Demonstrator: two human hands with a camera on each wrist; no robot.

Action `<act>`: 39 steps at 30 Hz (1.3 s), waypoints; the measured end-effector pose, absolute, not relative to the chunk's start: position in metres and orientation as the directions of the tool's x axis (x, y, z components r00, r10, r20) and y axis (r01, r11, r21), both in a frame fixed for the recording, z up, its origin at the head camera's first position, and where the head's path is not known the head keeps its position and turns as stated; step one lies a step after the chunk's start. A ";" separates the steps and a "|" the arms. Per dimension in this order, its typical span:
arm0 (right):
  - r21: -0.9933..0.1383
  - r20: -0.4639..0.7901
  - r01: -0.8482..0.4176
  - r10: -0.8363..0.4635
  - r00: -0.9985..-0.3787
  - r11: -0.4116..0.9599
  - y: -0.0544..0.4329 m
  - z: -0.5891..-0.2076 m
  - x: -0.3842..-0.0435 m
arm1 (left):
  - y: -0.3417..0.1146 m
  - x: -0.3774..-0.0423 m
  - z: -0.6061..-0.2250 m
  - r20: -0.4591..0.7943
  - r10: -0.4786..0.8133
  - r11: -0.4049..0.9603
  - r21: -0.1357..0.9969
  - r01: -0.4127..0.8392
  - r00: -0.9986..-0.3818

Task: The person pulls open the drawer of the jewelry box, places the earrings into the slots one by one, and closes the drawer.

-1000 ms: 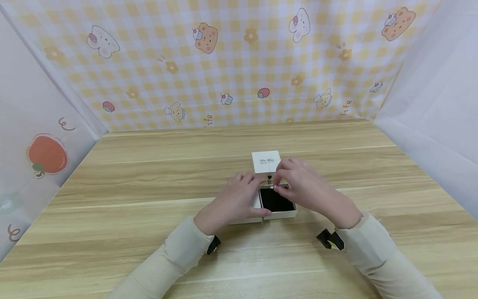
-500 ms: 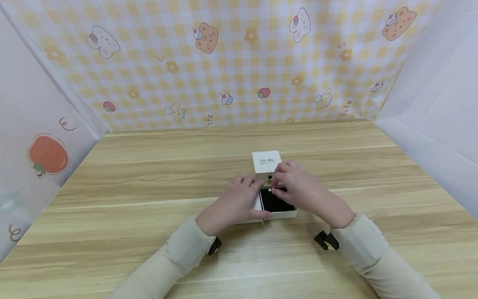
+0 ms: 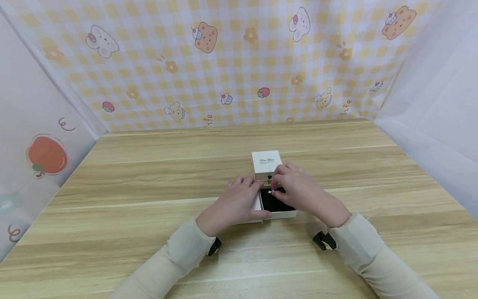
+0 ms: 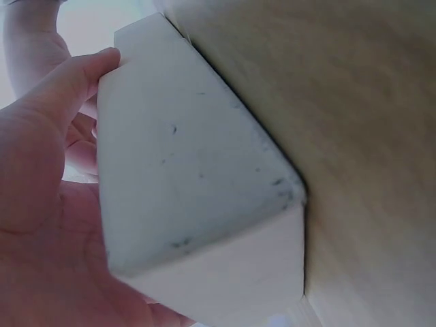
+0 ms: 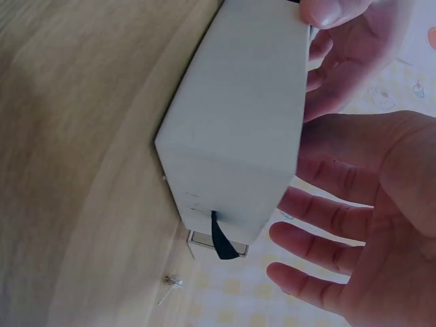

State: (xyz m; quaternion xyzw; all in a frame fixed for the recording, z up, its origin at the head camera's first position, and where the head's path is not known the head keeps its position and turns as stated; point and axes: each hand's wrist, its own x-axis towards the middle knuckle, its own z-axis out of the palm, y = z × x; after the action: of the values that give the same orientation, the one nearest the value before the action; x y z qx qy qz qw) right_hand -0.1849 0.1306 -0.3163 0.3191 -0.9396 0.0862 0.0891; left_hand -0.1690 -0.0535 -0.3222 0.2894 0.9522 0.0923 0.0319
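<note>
A white drawer-style gift box (image 3: 284, 214) stands mid-table, its black-lined drawer pulled out to the right. My left hand (image 3: 235, 203) grips the box from above, thumb on the near edge of the drawer and fingers over the far side. In the left wrist view the thumb (image 4: 102, 63) lies along the edge of the white box wall (image 4: 184, 150). Over the black lining (image 3: 276, 203), my right hand (image 3: 302, 189) pinches a small shiny silvery piece (image 3: 270, 192) between thumb and forefinger. In the right wrist view this piece is hidden, and a black ribbon tab (image 5: 221, 238) hangs from the drawer's end.
Right behind the drawer stands a second white box (image 3: 266, 160) with "Best Wishes" lettering. A small silvery thing with a thin stem (image 5: 174, 280) lies on the wooden table in the right wrist view. A checked cloth (image 3: 239, 62) hangs along the back.
My right hand has moved slightly left and down, bringing the silvery piece lower over the black lining. The left hand has kept its grip on the box.
</note>
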 end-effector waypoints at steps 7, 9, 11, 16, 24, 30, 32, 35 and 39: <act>-0.104 0.190 -0.611 -0.587 -0.787 0.785 0.129 -0.318 -0.185 | -0.054 -0.168 -0.322 0.000 0.561 0.811 0.201 0.550 -0.828; -0.105 0.187 -0.612 -0.589 -0.786 0.784 0.129 -0.318 -0.185 | -0.054 -0.168 -0.322 0.002 0.561 0.810 0.203 0.549 -0.828; -0.104 0.191 -0.615 -0.591 -0.784 0.782 0.129 -0.318 -0.185 | -0.054 -0.169 -0.323 0.004 0.561 0.810 0.201 0.550 -0.828; -0.099 0.192 -0.617 -0.593 -0.782 0.781 0.129 -0.318 -0.185 | -0.054 -0.169 -0.323 0.006 0.559 0.813 0.196 0.549 -0.829; -0.084 0.193 -0.619 -0.597 -0.779 0.781 0.129 -0.320 -0.185 | -0.054 -0.169 -0.323 -0.006 0.556 0.816 0.198 0.544 -0.831; -0.063 0.194 -0.619 -0.599 -0.777 0.783 0.128 -0.323 -0.185 | -0.055 -0.168 -0.323 -0.003 0.553 0.817 0.196 0.542 -0.833; -0.061 0.193 -0.616 -0.596 -0.779 0.785 0.127 -0.324 -0.186 | -0.055 -0.168 -0.323 -0.004 0.552 0.819 0.192 0.541 -0.834; -0.066 0.192 -0.610 -0.590 -0.784 0.790 0.127 -0.324 -0.186 | -0.055 -0.168 -0.323 -0.007 0.552 0.820 0.188 0.541 -0.834; -0.076 0.192 -0.604 -0.583 -0.790 0.793 0.127 -0.324 -0.185 | -0.054 -0.169 -0.324 -0.005 0.554 0.820 0.178 0.544 -0.833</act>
State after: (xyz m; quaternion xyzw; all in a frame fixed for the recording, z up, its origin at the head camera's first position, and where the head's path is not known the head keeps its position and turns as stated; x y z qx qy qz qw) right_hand -0.1851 0.1266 -0.3243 0.3145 -0.9436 0.0667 0.0793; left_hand -0.1690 -0.0538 -0.3237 0.2880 0.9535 0.0846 0.0284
